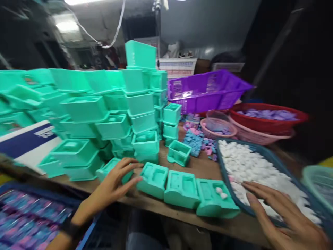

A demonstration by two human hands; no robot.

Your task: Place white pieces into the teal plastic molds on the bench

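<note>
Fingers extended and loosely parted, a person's right hand (283,211) hovers over white pieces (249,163) heaped in a dark tray (223,170); the left hand (118,180) spreads beside a row of green boxes (182,185). Picking appears underway, calling for a fingertip pinch.
</note>
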